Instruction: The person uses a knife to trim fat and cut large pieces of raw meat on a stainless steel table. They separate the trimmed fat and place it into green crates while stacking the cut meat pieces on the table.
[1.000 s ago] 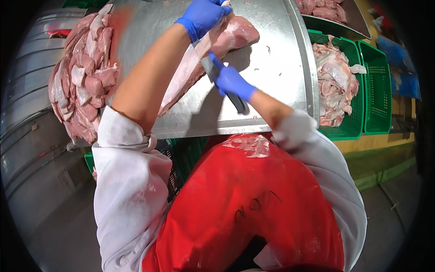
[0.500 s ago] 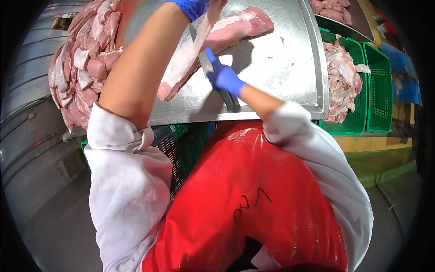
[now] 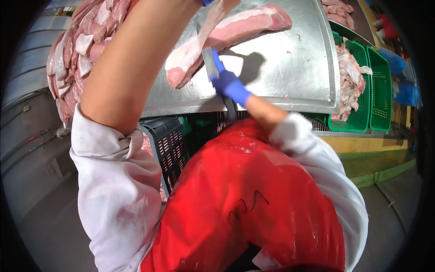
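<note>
A long pink pork loin with a pale fatty side lies slantwise on the metal tray table. From its middle a thin strip of fat stretches upward toward my left hand. Only a bit of that blue glove shows at the top edge; its fingers are out of sight, though the strip looks pulled taut. My right hand, also blue-gloved, grips a knife by its dark handle, forefinger stretched along the blade. The blade passes behind the strip, close against the loin.
A big heap of pork pieces rises at the left. Right of the table stand a green crate with pale trimmings, another green crate and a tray of meat. A dark crate sits below the table edge.
The whole view has shifted, with the table and loin now slightly higher and further right. My left hand has slid almost out of the top edge; the knife stays at the strip.
</note>
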The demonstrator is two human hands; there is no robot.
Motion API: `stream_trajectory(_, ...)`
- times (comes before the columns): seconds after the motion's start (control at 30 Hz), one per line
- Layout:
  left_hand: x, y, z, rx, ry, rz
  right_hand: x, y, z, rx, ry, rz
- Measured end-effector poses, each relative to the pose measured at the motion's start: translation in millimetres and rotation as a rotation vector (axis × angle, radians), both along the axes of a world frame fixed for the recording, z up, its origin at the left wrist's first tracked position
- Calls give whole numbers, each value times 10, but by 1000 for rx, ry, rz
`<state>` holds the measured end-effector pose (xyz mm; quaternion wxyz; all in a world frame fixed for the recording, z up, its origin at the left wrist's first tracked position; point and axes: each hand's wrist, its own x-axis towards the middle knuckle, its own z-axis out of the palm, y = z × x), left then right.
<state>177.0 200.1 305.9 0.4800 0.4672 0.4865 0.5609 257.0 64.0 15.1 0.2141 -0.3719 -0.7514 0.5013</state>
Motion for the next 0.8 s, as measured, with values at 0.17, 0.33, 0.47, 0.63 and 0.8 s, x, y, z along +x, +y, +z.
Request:
stream_trajectory(0.17, -24, -147, 131, -55, -17, 3, -414, 91, 191, -320, 203, -67)
stream_trajectory(0.33, -62, -406, 277, -18, -242, 8, -450, -430, 99, -81, 127, -79)
stream_trajectory(0.47, 70, -540, 376, -24, -336, 20, -849, 53, 145, -309, 5, -52)
stream_trajectory(0.63, -180, -620, 445, -3, -518, -146, -830, -690, -41, 136, 228, -109)
stream_trajectory(0.8, -90, -805, 558, 8, -609, -53, -1223, -180, 245, -421, 7, 77)
